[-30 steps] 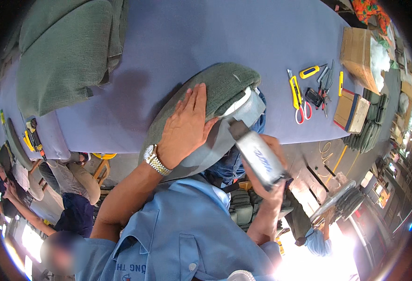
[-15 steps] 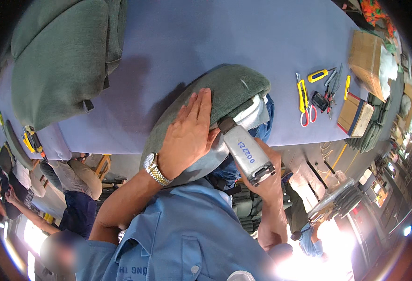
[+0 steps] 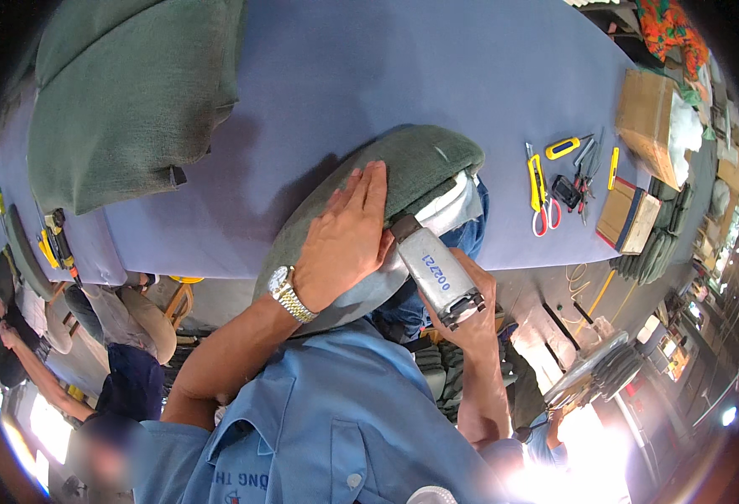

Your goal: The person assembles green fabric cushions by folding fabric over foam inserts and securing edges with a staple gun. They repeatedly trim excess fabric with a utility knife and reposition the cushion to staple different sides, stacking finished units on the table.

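Note:
A dark green fabric-covered cushion rests tilted at the table's near edge, against my body. Its open side shows white lining. My left hand, with a watch at the wrist, lies flat on the green cover, fingers stretched out and the thumb near the tool's nose. In my right hand is a silver staple gun, its dark nose against the cushion's underside edge by the lining. My right fingers wrap round its handle and are mostly hidden beneath the tool's body.
A large green upholstered piece sits at the far left of the blue-grey table. Scissors, a yellow cutter, a screwdriver and pliers lie right, near a cardboard box. A person is at left.
The view has shifted slightly, so the table items appear a little displaced. Both hands, the staple gun and the cushion keep nearly the same position relative to each other.

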Motion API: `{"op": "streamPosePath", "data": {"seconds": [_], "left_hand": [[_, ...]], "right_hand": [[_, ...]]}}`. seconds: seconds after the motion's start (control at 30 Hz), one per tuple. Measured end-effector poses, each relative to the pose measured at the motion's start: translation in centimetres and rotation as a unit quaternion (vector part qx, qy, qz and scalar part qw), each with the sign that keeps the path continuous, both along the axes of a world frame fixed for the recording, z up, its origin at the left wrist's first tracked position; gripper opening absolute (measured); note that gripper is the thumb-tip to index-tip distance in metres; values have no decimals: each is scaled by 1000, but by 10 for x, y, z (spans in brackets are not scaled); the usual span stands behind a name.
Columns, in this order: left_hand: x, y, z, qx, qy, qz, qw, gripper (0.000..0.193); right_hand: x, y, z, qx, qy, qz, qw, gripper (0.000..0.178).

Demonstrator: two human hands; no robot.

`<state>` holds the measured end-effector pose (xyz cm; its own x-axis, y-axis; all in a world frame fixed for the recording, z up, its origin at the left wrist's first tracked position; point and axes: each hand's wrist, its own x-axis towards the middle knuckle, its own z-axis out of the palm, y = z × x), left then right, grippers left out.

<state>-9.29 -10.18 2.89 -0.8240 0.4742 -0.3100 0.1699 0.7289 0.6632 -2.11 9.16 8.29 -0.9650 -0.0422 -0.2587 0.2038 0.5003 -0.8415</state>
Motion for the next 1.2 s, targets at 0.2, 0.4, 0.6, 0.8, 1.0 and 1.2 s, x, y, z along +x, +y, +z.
{"op": "streamPosePath", "data": {"seconds": [0.2, 0.4, 0.6, 0.8, 1.0, 1.2], "left_hand": [[1, 1, 3, -2, -9, -1, 1000, 85], [0, -1, 5, 9, -18, 9, 1000, 85], [-4, 1, 6, 18, -33, 24, 999, 88], [-2, 3, 5, 6, -22, 20, 1000, 92], [-3, -8, -9, 38, 11, -4, 999, 105], [4, -28, -11, 25, 20, -56, 998, 103]], "right_hand": [[3, -6, -3, 41, 2, -3, 999, 34], [11, -4, 1, 11, 14, 14, 1000, 37], [2, -7, 7, 43, -47, 6, 998, 35], [9, -17, 0, 19, -58, -5, 998, 40], [26, -27, -21, 36, -61, -106, 992, 53], [27, -45, -23, 134, -8, -117, 984, 50]]}}
